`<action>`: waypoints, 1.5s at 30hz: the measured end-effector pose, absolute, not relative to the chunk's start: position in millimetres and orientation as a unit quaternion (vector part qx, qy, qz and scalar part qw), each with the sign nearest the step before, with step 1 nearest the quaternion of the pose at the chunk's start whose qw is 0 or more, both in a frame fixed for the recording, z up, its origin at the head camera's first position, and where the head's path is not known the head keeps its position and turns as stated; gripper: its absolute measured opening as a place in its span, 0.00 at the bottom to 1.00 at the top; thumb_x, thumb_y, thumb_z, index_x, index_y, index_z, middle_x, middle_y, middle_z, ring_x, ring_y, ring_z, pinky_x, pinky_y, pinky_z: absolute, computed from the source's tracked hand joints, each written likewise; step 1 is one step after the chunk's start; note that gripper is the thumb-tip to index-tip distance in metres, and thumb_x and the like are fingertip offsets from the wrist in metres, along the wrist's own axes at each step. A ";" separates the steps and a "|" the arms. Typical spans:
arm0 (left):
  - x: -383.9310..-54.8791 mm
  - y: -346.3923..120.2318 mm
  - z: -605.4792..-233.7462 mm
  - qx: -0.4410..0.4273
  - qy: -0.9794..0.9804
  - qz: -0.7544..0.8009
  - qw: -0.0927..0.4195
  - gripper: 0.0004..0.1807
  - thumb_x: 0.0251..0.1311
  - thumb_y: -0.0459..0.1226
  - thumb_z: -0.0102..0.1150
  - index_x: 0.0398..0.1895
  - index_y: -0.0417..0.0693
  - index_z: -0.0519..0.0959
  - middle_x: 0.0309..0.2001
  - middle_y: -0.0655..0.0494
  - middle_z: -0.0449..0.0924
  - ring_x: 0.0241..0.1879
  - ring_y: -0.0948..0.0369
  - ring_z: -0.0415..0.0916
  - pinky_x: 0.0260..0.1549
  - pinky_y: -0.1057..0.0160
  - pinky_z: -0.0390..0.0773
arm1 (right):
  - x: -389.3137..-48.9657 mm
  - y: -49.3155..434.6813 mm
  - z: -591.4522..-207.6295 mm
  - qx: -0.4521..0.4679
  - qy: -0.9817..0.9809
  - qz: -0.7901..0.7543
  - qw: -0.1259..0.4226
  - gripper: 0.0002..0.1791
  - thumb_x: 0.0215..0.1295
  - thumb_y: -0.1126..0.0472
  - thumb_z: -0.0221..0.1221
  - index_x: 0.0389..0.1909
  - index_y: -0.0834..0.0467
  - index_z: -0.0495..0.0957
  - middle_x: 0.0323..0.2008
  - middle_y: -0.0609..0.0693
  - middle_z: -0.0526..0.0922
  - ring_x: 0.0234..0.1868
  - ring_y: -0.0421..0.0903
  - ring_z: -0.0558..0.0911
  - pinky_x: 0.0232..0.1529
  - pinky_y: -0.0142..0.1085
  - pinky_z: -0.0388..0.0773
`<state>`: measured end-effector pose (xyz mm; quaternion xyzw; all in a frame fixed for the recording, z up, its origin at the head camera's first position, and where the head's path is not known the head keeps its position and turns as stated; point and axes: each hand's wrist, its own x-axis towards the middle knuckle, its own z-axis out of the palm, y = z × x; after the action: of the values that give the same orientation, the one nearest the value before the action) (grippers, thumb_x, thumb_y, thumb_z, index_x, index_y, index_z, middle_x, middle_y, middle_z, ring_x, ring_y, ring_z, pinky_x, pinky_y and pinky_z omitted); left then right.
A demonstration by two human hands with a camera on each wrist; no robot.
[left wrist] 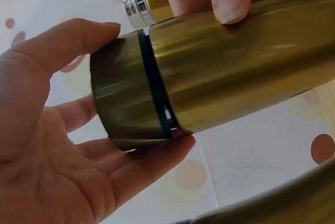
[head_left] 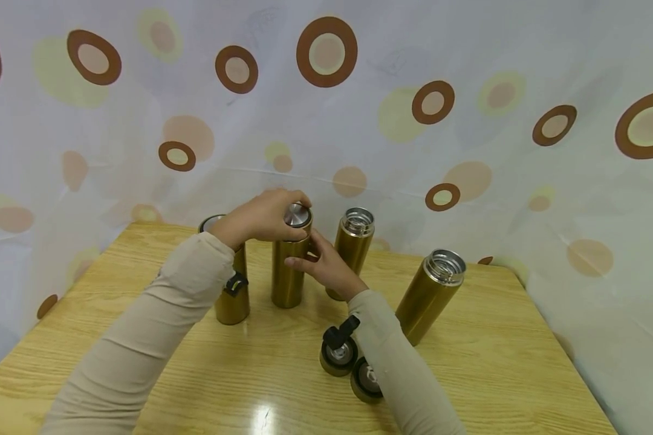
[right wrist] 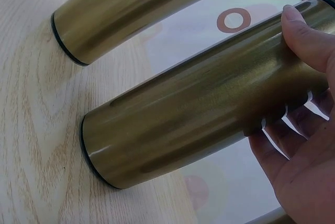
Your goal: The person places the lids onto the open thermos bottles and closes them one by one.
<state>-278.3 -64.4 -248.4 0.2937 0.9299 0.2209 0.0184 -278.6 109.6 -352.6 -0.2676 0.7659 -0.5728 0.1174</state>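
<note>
A gold vacuum flask (head_left: pixel 287 278) stands upright on the table, its base on the wood. My left hand (head_left: pixel 266 214) grips its lid (left wrist: pixel 123 90) from above, thumb on one side and fingers round the other. The lid has a brushed silver top, and a dark ring with a narrow gap shows between it and the body. My right hand (head_left: pixel 329 266) holds the upper body of the flask just below the lid, with the thumb on the near side and fingers curled behind.
Left stands another gold flask (head_left: pixel 233 307), its top partly behind my left wrist. Two lidless gold flasks, one (head_left: pixel 354 241) at the back and one (head_left: pixel 427 302) further right, show steel necks. Two upturned lids (head_left: pixel 338 359) lie by my right forearm. A patterned cloth (head_left: pixel 326 121) hangs behind the table.
</note>
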 end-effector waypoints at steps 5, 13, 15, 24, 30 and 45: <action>-279.1 -65.2 -252.6 0.291 0.927 0.235 0.014 0.29 0.56 0.41 0.63 0.60 0.42 0.70 0.53 0.44 0.76 0.44 0.51 0.76 0.42 0.54 0.76 | -277.9 109.3 -352.2 -0.265 0.769 -0.569 0.120 0.41 0.66 0.59 0.61 0.75 0.46 0.50 0.72 0.50 0.58 0.70 0.52 0.63 0.64 0.45 0.67; -279.0 -62.8 -256.6 0.286 0.931 0.226 -0.027 0.29 0.55 0.43 0.63 0.59 0.41 0.74 0.54 0.45 0.78 0.49 0.50 0.76 0.45 0.52 0.76 | -275.4 110.0 -350.3 -0.253 0.775 -0.565 0.127 0.39 0.66 0.58 0.60 0.74 0.48 0.53 0.72 0.50 0.58 0.70 0.51 0.62 0.64 0.45 0.66; -279.1 -61.9 -257.3 0.283 0.932 0.220 -0.043 0.29 0.54 0.44 0.63 0.59 0.41 0.76 0.54 0.46 0.78 0.48 0.51 0.76 0.43 0.54 0.76 | -274.9 110.3 -349.8 -0.252 0.775 -0.565 0.128 0.38 0.66 0.58 0.60 0.73 0.49 0.53 0.72 0.49 0.58 0.70 0.51 0.62 0.64 0.45 0.66; -278.1 -60.3 -258.6 0.242 0.938 0.239 -0.069 0.27 0.55 0.47 0.62 0.56 0.43 0.79 0.49 0.48 0.82 0.28 0.58 0.73 0.27 0.64 0.73 | -274.7 110.2 -349.9 -0.274 0.768 -0.568 0.116 0.40 0.66 0.62 0.59 0.75 0.51 0.51 0.70 0.52 0.60 0.69 0.51 0.63 0.65 0.44 0.65; -277.3 -58.7 -258.8 0.241 0.941 0.227 -0.066 0.28 0.56 0.48 0.64 0.57 0.43 0.79 0.51 0.48 0.81 0.30 0.58 0.74 0.25 0.64 0.72 | -274.3 110.6 -350.6 -0.274 0.768 -0.568 0.114 0.40 0.66 0.62 0.59 0.74 0.53 0.50 0.70 0.53 0.60 0.69 0.51 0.63 0.65 0.44 0.66; -275.2 -57.1 -258.9 0.241 0.946 0.209 -0.062 0.31 0.56 0.48 0.65 0.60 0.43 0.76 0.51 0.48 0.81 0.39 0.54 0.78 0.36 0.57 0.77 | -285.7 112.6 -363.1 -0.265 0.773 -0.563 0.121 0.38 0.66 0.53 0.61 0.72 0.45 0.54 0.70 0.46 0.59 0.69 0.50 0.63 0.64 0.47 0.66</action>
<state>-275.2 -57.1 -258.9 0.2407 0.9457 0.2095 -0.0616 -285.7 112.6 -363.1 -0.2650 0.7734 -0.5630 0.1212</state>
